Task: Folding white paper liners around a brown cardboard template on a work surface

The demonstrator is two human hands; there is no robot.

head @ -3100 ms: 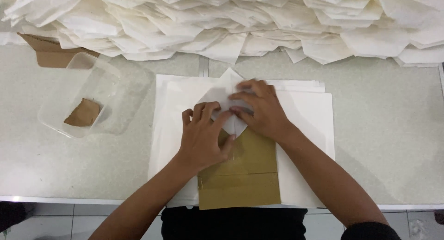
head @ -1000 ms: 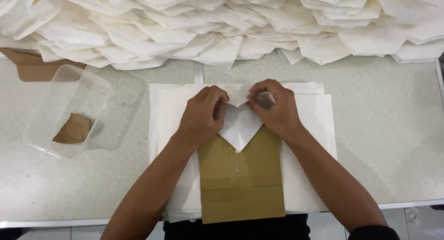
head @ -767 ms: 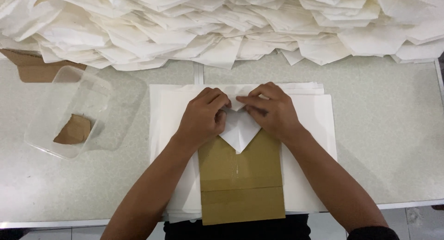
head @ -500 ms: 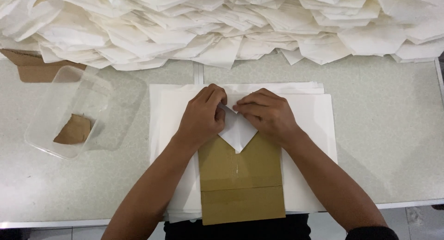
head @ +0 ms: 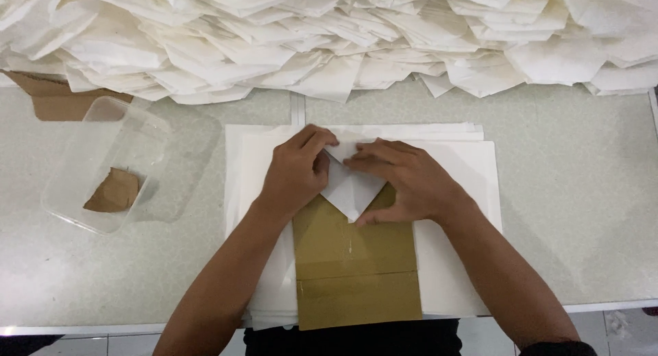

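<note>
My left hand (head: 296,172) and my right hand (head: 406,181) press flat on a white sheet of paper folded into a downward point (head: 351,193). The folded point lies over the top of a brown cardboard template (head: 355,267). Both lie on a stack of white paper sheets (head: 459,164) in the middle of the table. My left fingers hold the fold's upper left edge. My right palm covers its right side, thumb along the lower edge.
A big heap of folded white papers (head: 329,40) fills the table's far side. A clear plastic tub (head: 103,165) with a brown scrap (head: 114,191) stands at the left, with a cardboard piece (head: 55,102) behind it. The table's front edge (head: 103,328) runs below.
My right hand has slid down and flattened over the right fold. My left hand stays on the left fold. The paper now forms a tighter point.
</note>
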